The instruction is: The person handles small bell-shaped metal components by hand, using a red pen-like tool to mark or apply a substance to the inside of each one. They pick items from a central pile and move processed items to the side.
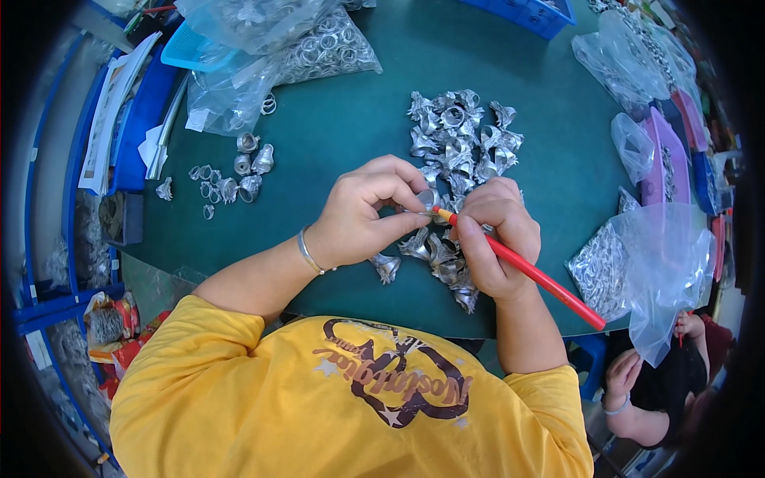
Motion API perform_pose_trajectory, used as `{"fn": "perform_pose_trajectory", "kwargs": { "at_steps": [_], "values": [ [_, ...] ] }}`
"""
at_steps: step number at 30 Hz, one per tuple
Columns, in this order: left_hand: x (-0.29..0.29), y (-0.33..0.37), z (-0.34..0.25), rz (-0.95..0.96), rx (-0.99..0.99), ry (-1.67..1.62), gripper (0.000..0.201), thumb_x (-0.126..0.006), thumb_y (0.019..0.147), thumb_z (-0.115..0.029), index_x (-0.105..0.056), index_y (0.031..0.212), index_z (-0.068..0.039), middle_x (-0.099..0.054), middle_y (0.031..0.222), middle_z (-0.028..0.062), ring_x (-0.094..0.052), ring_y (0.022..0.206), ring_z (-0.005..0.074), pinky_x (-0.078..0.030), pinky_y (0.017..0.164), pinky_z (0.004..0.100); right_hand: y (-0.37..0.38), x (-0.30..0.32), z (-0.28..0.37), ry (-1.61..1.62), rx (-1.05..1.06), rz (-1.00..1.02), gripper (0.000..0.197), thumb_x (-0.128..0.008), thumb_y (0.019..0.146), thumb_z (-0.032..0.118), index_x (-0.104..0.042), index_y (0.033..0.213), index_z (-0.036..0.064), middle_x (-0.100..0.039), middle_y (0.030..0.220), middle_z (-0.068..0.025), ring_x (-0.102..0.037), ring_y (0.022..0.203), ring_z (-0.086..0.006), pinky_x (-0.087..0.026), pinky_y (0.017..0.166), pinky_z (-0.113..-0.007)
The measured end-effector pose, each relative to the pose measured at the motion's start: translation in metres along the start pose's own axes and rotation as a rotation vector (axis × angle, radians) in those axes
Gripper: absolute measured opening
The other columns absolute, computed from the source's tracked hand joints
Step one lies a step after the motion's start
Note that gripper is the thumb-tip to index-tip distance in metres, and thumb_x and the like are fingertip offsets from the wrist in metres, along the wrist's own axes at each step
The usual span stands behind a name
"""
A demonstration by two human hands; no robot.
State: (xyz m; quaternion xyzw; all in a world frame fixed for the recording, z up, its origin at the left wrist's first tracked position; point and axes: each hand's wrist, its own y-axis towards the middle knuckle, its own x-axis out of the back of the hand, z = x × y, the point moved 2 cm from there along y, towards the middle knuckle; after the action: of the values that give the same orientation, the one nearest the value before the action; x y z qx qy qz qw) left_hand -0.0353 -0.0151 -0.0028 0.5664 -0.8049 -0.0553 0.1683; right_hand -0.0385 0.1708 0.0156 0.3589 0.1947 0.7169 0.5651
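Note:
My left hand is closed, thumb and fingers pinching a small silver metal ring piece by its edge. In my right hand is a red pencil, gripped as for writing. Its sharpened end shows pale wood and a red point, which meets or nearly meets the ring piece. Around and beyond both hands spreads a pile of similar silver metal pieces, each with a round band and a ragged, flared part. One loose piece lies just below my left hand.
On the green table, a smaller group of metal pieces and thin rings lies left. Clear bags of rings stand back left, a blue tray at the back. Bags and a purple tray line the right; another person's hand shows there.

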Motion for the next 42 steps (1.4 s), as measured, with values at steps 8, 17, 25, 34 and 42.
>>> {"fn": "perform_pose_trajectory", "kwargs": {
  "at_steps": [8,17,25,34,42],
  "values": [
    [-0.001,0.004,0.0,-0.073,-0.12,-0.002,0.015,-0.073,0.068,0.005,-0.063,0.076,-0.003,-0.062,0.094,0.009,-0.062,0.081,0.017,-0.051,0.067,0.0249,-0.005,0.005,-0.002,-0.04,-0.134,-0.08,0.007,-0.064,0.074,-0.002,-0.059,0.077,0.0016,-0.061,0.072,-0.0088,-0.056,0.061,-0.0209,-0.042,0.06,-0.032],
    [0.004,-0.003,-0.01,-0.088,-0.32,0.254,0.024,-0.07,0.071,0.008,-0.058,0.089,-0.003,-0.056,0.105,0.0139,-0.061,0.086,0.0176,-0.052,0.075,0.0285,-0.008,-0.01,-0.007,0.218,-0.377,-0.001,0.019,-0.069,0.076,-0.004,-0.056,0.089,0.0011,-0.064,0.083,-0.011,-0.063,0.074,-0.015,-0.05,0.066,-0.025],
    [-0.003,-0.005,-0.001,-0.02,-0.01,-0.318,0.046,-0.065,0.074,0.012,-0.049,0.116,0.002,-0.055,0.107,0.0114,-0.059,0.09,0.0143,-0.051,0.076,0.0254,-0.008,-0.006,-0.009,0.303,-0.23,-0.084,0.023,-0.07,0.074,-0.008,-0.052,0.083,0.0022,-0.066,0.088,-0.0151,-0.064,0.075,-0.0163,-0.052,0.067,-0.026],
    [0.0,-0.003,-0.006,-0.057,0.024,-0.388,0.015,-0.056,0.088,0.002,-0.057,0.102,0.006,-0.059,0.098,0.0132,-0.064,0.085,0.0191,-0.054,0.075,0.0282,-0.004,-0.005,-0.005,0.08,-0.107,-0.043,0.022,-0.068,0.073,-0.009,-0.052,0.083,0.0029,-0.066,0.095,-0.0162,-0.065,0.073,-0.0203,-0.052,0.064,-0.027],
    [-0.003,0.002,-0.004,-0.075,0.052,-0.3,0.009,-0.056,0.086,0.005,-0.06,0.094,0.005,-0.059,0.095,0.0121,-0.065,0.08,0.0179,-0.055,0.069,0.0256,-0.007,0.004,-0.004,0.035,-0.217,-0.247,0.034,-0.053,0.089,0.004,-0.053,0.122,-0.0033,-0.065,0.09,-0.0155,-0.064,0.079,-0.0214,-0.051,0.072,-0.03]
  ]
}}
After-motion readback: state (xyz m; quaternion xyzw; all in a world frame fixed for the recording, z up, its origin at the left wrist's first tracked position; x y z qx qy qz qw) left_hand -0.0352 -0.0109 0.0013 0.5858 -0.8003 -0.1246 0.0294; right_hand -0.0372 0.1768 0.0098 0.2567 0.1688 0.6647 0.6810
